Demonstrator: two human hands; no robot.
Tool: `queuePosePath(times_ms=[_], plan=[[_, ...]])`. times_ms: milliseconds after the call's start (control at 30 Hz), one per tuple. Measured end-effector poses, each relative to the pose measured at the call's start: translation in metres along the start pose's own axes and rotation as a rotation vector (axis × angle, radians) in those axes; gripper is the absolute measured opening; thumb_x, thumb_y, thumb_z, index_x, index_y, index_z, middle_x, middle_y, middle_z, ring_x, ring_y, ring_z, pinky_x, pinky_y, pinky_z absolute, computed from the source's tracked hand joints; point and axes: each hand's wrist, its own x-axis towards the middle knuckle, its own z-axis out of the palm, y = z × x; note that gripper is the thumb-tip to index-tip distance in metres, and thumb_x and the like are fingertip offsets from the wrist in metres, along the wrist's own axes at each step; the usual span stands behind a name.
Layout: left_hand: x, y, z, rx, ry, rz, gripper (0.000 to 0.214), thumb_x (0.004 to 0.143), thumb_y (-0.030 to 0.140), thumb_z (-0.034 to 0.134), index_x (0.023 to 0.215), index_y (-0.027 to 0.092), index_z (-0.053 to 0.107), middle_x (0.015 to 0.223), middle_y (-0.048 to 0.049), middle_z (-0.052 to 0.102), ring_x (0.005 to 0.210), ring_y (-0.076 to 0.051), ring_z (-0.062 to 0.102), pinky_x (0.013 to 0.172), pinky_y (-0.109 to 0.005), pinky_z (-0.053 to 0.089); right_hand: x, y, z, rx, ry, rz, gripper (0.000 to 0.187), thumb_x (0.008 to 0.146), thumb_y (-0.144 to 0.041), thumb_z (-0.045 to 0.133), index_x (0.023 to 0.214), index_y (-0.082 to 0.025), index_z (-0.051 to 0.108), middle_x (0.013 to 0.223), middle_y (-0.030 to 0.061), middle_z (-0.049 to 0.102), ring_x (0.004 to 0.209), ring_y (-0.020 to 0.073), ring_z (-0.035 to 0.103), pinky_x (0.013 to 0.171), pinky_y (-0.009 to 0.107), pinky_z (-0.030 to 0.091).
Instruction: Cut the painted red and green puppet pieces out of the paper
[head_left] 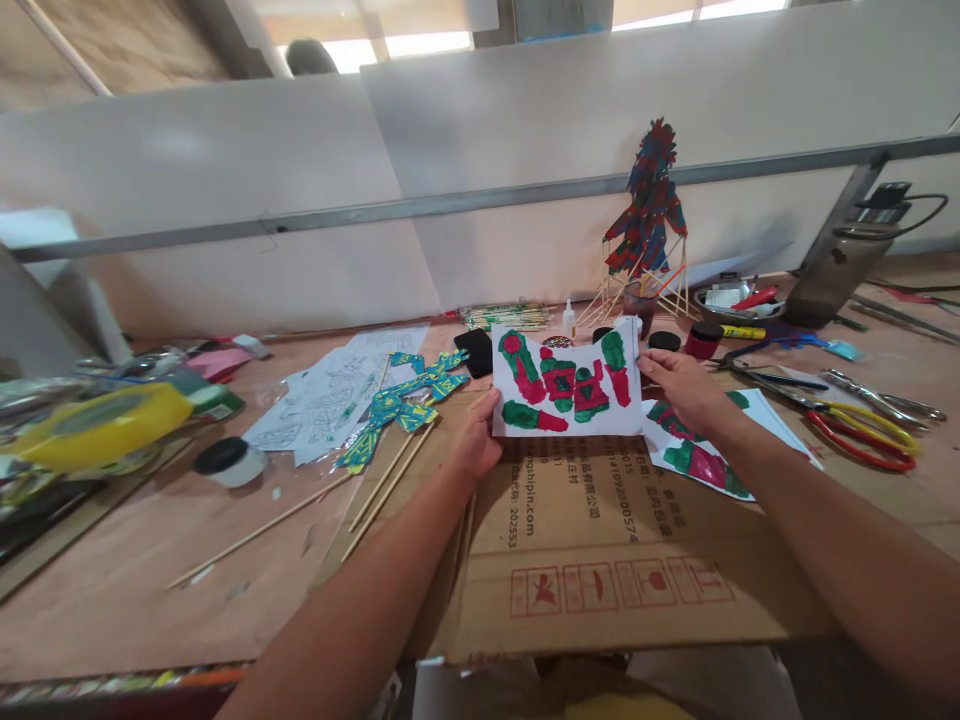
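Both my hands hold up a white sheet of paper (536, 415) painted with red and green shapes. My left hand (474, 440) pinches its left edge, and my right hand (679, 385) grips the right edge. Under my right wrist lies another painted sheet (761, 430), partly hidden by the arm. Below the held sheet is a flattened cardboard piece (592, 520) with printed text. Left of my left hand rests a blue and yellow paper figure (405, 400) on thin wooden sticks (390, 480).
A red and blue figure on sticks (651, 210) stands at the back. To the right are red-handled scissors (862, 445), pliers (885, 400) and a dark bottle (844, 260). Leftward lie drawn papers (322, 395), a lidded jar (229, 462) and yellow tape (105, 425).
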Motion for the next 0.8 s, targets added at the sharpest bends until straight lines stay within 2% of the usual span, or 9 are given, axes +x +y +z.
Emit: queuePosePath(times_ms=[133, 300, 433, 600, 800], plan=[[-0.002, 0.001, 0.0, -0.022, -0.003, -0.026, 0.018, 0.1, 0.018, 0.06, 0.102, 0.015, 0.077, 0.09, -0.0049, 0.083, 0.077, -0.02, 0.078, 0.077, -0.031, 0.065, 0.0, -0.001, 0.001, -0.048, 0.045, -0.046, 0.032, 0.075, -0.052, 0.087, 0.078, -0.026, 0.07, 0.073, -0.0002, 0.073, 0.062, 0.0182, 0.067, 0.067, 0.037, 0.062], [0.0, 0.0, -0.003, -0.003, 0.011, -0.054, 0.018, 0.096, 0.02, 0.065, 0.106, 0.013, 0.078, 0.091, -0.0083, 0.084, 0.081, -0.023, 0.08, 0.082, -0.036, 0.066, -0.003, -0.004, 0.004, -0.08, 0.067, -0.091, 0.038, 0.071, -0.059, 0.086, 0.076, -0.027, 0.068, 0.073, 0.0003, 0.073, 0.061, 0.0191, 0.065, 0.064, 0.037, 0.061], [0.001, -0.002, -0.004, 0.035, 0.007, -0.044, 0.016, 0.092, 0.019, 0.066, 0.101, 0.012, 0.078, 0.09, -0.0092, 0.083, 0.076, -0.023, 0.079, 0.079, -0.037, 0.067, -0.005, -0.007, 0.006, -0.14, 0.081, -0.104, 0.041, 0.07, -0.063, 0.085, 0.073, -0.026, 0.067, 0.069, 0.0, 0.069, 0.06, 0.0179, 0.062, 0.06, 0.033, 0.056], [0.003, -0.003, -0.006, 0.085, 0.019, -0.026, 0.013, 0.089, 0.019, 0.067, 0.094, 0.011, 0.077, 0.085, -0.0077, 0.083, 0.071, -0.022, 0.078, 0.07, -0.034, 0.067, -0.008, -0.012, 0.004, -0.326, 0.129, -0.125, 0.039, 0.076, -0.06, 0.076, 0.068, -0.024, 0.065, 0.057, -0.0005, 0.059, 0.055, 0.0158, 0.054, 0.054, 0.03, 0.045], [0.005, -0.005, -0.009, 0.077, 0.016, 0.01, 0.012, 0.085, 0.016, 0.071, 0.095, 0.011, 0.077, 0.085, -0.0102, 0.083, 0.076, -0.025, 0.08, 0.077, -0.038, 0.068, -0.008, -0.015, 0.003, -0.471, 0.169, -0.108, 0.032, 0.079, -0.054, 0.071, 0.07, -0.024, 0.066, 0.055, 0.0006, 0.06, 0.053, 0.0169, 0.055, 0.053, 0.031, 0.045]])
